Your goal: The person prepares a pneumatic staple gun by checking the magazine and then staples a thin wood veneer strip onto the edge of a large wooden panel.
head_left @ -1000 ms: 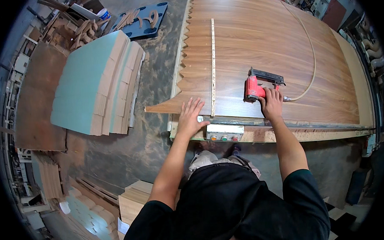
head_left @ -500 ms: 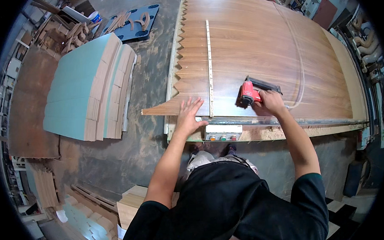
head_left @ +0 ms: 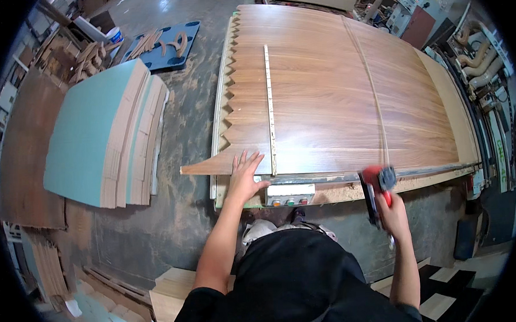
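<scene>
My left hand lies with fingers spread on the near left corner of a large wood-grain panel. Beside it the panel narrows to a pointed tip, and its left side is cut in a zigzag. A pale narrow strip lies on the panel just right of that hand. My right hand grips the handle of a red and black nail gun, slightly blurred, at the panel's near edge. A thin air hose runs over the panel towards the gun.
A control box with coloured buttons is fixed at the table's near edge. Stacked green-faced boards stand to the left. Behind them sits a blue pallet with curved wooden pieces. Machinery and ducts line the right side.
My right hand has swung the nail gun back from over the panel towards me and to the right, turning it. The left hand stays on the panel. The whole view has shifted slightly.
</scene>
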The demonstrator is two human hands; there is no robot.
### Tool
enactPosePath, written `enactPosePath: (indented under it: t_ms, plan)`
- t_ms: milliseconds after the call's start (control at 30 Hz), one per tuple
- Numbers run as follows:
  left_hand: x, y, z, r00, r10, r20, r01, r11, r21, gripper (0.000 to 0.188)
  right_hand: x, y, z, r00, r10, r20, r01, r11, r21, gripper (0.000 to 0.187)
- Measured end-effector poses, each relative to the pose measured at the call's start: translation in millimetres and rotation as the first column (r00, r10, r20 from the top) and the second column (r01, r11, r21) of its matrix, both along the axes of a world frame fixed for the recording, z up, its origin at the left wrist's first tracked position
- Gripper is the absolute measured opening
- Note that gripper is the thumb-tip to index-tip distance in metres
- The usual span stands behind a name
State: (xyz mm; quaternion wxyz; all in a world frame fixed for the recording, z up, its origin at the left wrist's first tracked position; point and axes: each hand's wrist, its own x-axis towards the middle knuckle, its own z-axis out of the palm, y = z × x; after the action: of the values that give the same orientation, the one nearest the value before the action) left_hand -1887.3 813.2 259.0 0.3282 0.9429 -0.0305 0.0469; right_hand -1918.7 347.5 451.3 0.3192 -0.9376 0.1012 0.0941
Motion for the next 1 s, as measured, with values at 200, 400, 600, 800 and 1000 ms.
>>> enactPosePath:
  t_ms: [200, 400, 600, 800, 1000]
  plan:
    - [0.6, -0.2, 1.8, 0.999, -0.017, -0.033, 0.018, 1.000, 0.022, 0.106, -153.0, -41.0, 16.9, 0.933, -0.203, -0.298, 0.104, 0.943, -0.315, 0.043]
    - [3.3, -2.3, 9.3, 0.996, -0.020, -0.090, 0.028, 0.996, 0.085, 0.107, -352.6, -119.1, -94.2, 0.641, -0.409, -0.650, 0.027, 0.858, -0.513, 0.061]
    - [6.9, 3.9, 20.8, 0.991, -0.010, -0.130, 0.022, 0.996, 0.089, 0.103, -529.9, -140.8, -171.8, 0.565, -0.538, -0.625, 0.235, 0.832, -0.503, 0.059]
    - [13.8, -8.4, 18.8, 0.988, -0.049, -0.144, 0.064, 0.993, 0.102, 0.102, -494.6, -131.2, -170.7, 0.533, -0.548, -0.645, 0.261, 0.831, -0.491, 0.057]
    - [21.6, -10.3, 6.0, 0.992, -0.101, -0.078, 0.107, 0.991, 0.081, 0.102, -417.7, -128.6, -160.8, 0.650, -0.479, -0.589, 0.244, 0.866, -0.435, 0.056]
